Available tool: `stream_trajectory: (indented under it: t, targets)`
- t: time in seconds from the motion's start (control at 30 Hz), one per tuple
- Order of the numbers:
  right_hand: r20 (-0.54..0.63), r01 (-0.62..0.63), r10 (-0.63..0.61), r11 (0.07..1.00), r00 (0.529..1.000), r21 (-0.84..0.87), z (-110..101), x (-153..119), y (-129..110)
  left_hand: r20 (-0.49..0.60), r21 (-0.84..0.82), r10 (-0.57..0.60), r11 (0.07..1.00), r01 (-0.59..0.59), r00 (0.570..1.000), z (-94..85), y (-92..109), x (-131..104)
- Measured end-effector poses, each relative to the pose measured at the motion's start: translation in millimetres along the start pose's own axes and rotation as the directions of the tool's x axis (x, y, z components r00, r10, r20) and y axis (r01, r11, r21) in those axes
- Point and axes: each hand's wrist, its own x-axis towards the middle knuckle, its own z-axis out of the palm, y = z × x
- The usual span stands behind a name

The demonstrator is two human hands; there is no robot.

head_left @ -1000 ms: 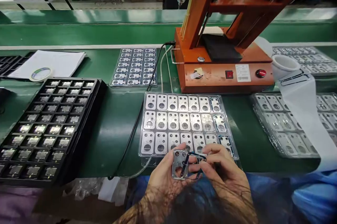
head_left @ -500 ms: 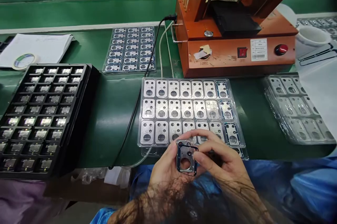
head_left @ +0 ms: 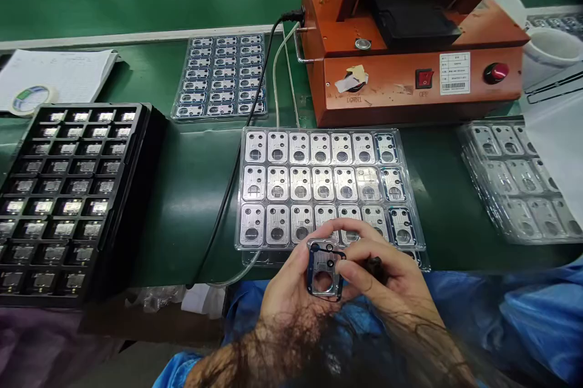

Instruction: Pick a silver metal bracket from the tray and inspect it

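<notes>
Presently, a small metal plate (head_left: 320, 262) is held in the curled fingers of the left hand (head_left: 285, 291), near the clear blister tray (head_left: 411, 204), while the dark gasket (head_left: 310, 271) laid over it is pinched by the right hand (head_left: 392, 282) between thumb and forefinger.

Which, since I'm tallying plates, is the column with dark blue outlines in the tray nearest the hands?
The rightmost column: all three plates bear dark blue outlines; visible plates in the other columns show none.

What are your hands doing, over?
Left hand holding metal plate. Right hand pinching dark frame on it, hiding part of frame's edge. Clear parts tray just beyond.
</notes>
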Motion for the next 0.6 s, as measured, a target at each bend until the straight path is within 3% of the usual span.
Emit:
stream_trajectory:
  t: [0.27, 0.47, 0.6]
  targets:
    - [0.011, -0.016, 0.016, 1.0, 1.0, 0.023, -1, 3, 3, 0.042, -0.031, -0.025, 0.999, 0.026, 0.999, -5.1, 0, 2]
    - [0.01, 0.011, -0.011, 0.999, 1.0, 0.031, -2, -1, 5, -0.008, -0.003, -0.021, 1.0, 0.021, 1.0, -12.2, -2, 4]
    - [-0.031, 0.068, -0.072, 0.991, 0.997, -0.115, -3, -2, 5, 0.04, -0.01, -0.019, 1.0, 0.02, 0.999, -9.4, 0, 4]
